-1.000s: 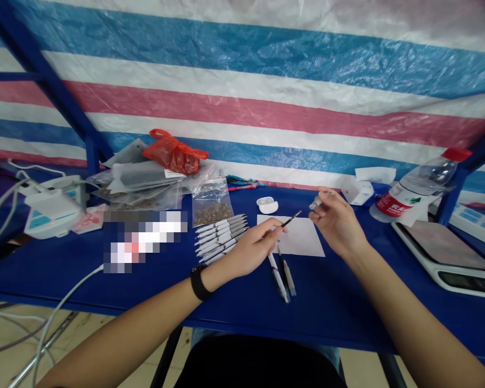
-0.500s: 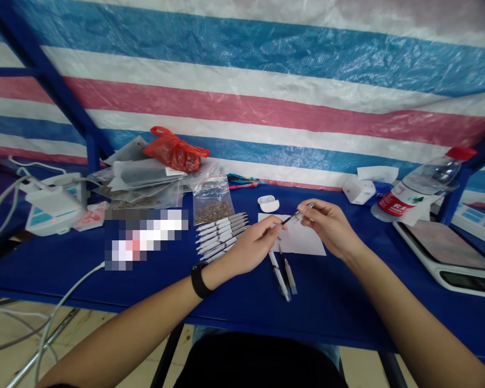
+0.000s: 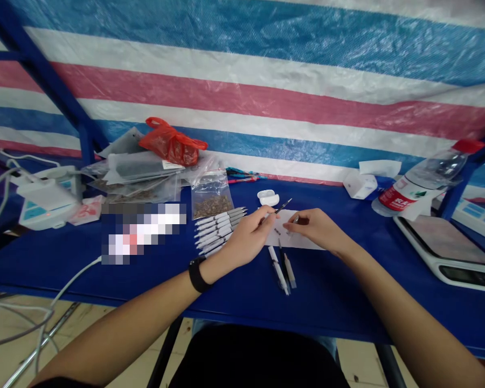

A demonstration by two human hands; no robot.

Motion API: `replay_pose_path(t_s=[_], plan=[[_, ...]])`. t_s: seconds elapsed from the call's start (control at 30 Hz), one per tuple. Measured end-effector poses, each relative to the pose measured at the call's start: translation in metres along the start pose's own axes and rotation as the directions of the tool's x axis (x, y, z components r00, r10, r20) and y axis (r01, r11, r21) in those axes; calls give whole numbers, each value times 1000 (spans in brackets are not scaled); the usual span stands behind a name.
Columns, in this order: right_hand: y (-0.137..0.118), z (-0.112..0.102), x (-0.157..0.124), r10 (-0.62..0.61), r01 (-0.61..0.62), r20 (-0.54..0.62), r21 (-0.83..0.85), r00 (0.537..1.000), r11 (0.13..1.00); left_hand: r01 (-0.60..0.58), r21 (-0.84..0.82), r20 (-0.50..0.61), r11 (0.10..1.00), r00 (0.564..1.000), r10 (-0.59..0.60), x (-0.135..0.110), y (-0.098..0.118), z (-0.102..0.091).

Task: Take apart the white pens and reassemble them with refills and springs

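My left hand (image 3: 250, 227) is closed on a pen refill (image 3: 283, 205), a thin dark rod whose pointed end sticks out up and to the right. Pinched in the fingers of my right hand (image 3: 317, 229) is a small silvery pen part (image 3: 296, 220), low over a white sheet of paper (image 3: 307, 241). A small dark piece (image 3: 277, 231) lies on the paper between the hands. Just in front of the paper are a white pen barrel (image 3: 278, 271) and a clear-ended refill (image 3: 290, 271). Several assembled white-and-grey pens (image 3: 216, 229) lie in a row beside my left hand.
Behind the pens lies a clear bag of small brown bits (image 3: 212, 205). An open white earbud case (image 3: 268, 197) sits behind the paper. To the right are a bottle (image 3: 412, 188) and a scale (image 3: 448, 242); plastic bags (image 3: 141, 172) and a power strip (image 3: 48, 199) are left.
My right hand has drawn the silvery part away from the refill and lowered it toward the paper. The refill's pointed end is now exposed in my left hand. The view has shifted slightly.
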State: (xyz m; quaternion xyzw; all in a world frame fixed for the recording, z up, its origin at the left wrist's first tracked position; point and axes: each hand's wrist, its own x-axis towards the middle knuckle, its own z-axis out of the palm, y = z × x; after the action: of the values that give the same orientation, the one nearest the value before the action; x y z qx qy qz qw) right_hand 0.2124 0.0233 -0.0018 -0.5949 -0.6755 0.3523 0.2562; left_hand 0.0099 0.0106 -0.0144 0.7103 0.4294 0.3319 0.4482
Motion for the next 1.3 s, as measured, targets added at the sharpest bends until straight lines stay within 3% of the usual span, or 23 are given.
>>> replay_pose_path(t_s=[0.2,0.4,0.6,0.7,0.83,0.97,1.03,1.13,1.2,1.3], plan=[[3,-4,4,96,-90,-57,96,994,991,5,-3,4,1000,1000,-5,-1,0,1],[5,-19,5,98,-29,-183,349,978,937,7,16,11,1000,1000,-7,-2,5,-1],[0,-6,0,16,8,-40,536,999,844,-17,0,98,1000,995,17,-2,1,1],[-5,7,-2,-3,31,-51,553,999,833,8,12,141,1000,990,-10,-2,1,2],[-7,7,0,10,98,-196,536,981,839,19,43,153,999,988,-26,-5,5,0],[-2,-15,3,-11,200,-396,441,918,875,25,218,155,976,986,-59,-8,10,-6],[1,-26,2,-24,163,-334,394,942,905,38,292,176,956,980,-93,-9,11,-8],[1,-31,-2,-15,23,-32,278,999,960,95,325,197,941,966,-166,-10,10,-8],[-1,-27,-5,-8,-18,133,190,991,982,133,334,206,933,956,-211,-10,10,-8],[-5,-15,-9,-39,6,279,118,959,993,140,377,233,916,942,-240,-10,13,-9]])
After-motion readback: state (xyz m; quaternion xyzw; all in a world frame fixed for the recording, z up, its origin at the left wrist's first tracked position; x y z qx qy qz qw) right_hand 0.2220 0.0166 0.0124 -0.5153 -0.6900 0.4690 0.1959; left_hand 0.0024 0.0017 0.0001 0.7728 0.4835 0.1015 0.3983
